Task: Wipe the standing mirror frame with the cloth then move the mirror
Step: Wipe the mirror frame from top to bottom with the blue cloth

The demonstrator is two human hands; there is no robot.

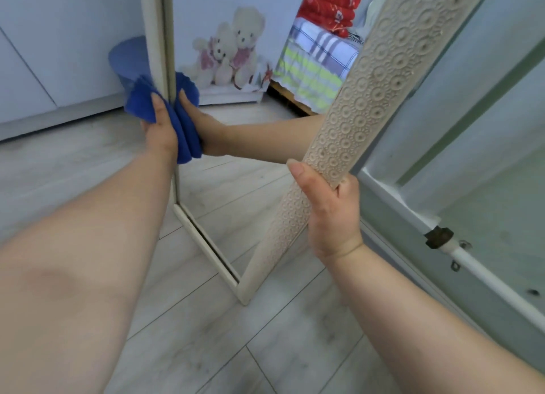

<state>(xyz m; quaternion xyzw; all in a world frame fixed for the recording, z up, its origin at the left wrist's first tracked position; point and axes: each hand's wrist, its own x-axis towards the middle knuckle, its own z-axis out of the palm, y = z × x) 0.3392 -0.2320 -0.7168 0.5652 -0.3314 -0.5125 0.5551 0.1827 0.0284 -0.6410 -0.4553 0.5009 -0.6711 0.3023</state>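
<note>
A tall standing mirror with a cream embossed frame (pixel 380 83) stands tilted on the wooden floor. My right hand (pixel 327 207) grips its right frame rail low down. My left hand (pixel 159 125) presses a folded blue cloth (pixel 141 101) against the plain left frame rail (pixel 154 39), about mid-height. The glass reflects my hand, the cloth and my forearm.
A pale green glazed door or partition (pixel 460 163) with a hinge pin stands close on the right. A white wall and skirting run behind at left. A blue round object (pixel 126 57) sits behind the mirror. The glass reflects teddy bears and folded bedding.
</note>
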